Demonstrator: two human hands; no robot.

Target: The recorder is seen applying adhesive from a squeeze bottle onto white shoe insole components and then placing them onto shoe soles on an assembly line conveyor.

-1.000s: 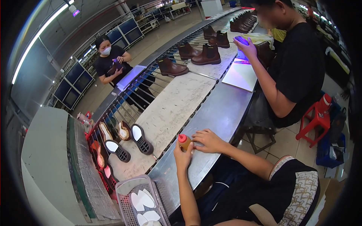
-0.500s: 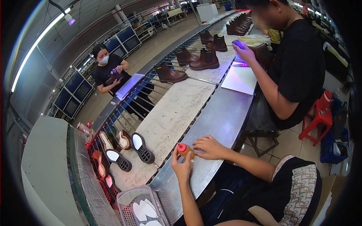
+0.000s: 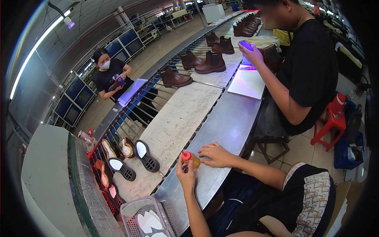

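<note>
My left hand (image 3: 186, 177) has its thumb and fingers around a small squeeze bottle (image 3: 195, 161) with a red cap and amber contents, held over the metal ledge. Beside the bottle, my right hand (image 3: 216, 155) rests flat on the metal ledge (image 3: 237, 134), holding nothing, its fingers stretched toward the bottle. Across on the conveyor lie a black shoe sole (image 3: 147, 156) with a white insert and a second similar sole (image 3: 122, 169). The upper parts of more pieces with pale insides, such as a brown one (image 3: 127, 147), sit behind them.
A grey basket (image 3: 162, 219) with white cut pieces stands near my left forearm. Brown ankle boots (image 3: 210, 63) line the conveyor (image 3: 189, 103). A co-worker (image 3: 308, 71) sits at right by a white board (image 3: 246, 84); another person (image 3: 112, 75) stands across, handling a dark piece.
The whole view has shifted slightly left. More of the bottle's side shows between my fingers, while my right hand stays on the ledge.
</note>
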